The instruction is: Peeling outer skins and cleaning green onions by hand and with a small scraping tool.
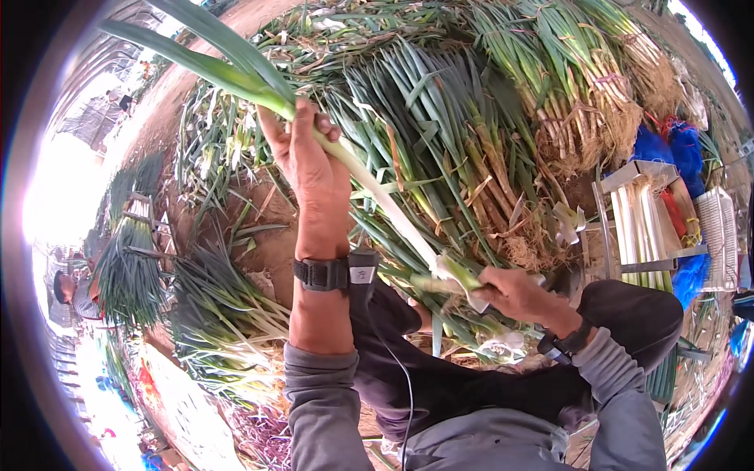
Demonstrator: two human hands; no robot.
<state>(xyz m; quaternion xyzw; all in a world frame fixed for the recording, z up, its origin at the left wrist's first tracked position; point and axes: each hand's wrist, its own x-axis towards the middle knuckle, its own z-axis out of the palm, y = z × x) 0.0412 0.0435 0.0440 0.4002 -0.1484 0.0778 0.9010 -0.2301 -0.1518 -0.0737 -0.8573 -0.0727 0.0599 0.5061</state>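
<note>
Bright daylight, w/ blown-out white glare approx. 8–10 o'clock. Fisheye bends lines nr the black rim, w/ purple-blue fringing. Centre mostly sharp; slight motion blur nr right hand (518, 294), 4 o'clock. Dark trousers (487, 385), 5 o'clock, lose detail in shade.

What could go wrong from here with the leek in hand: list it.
The leek, held by the left hand, might bend or snap if the right hand tugs hard on the loose layers at its lower end.
The cable hanging from the left wrist's device could snag on leaves.
</note>
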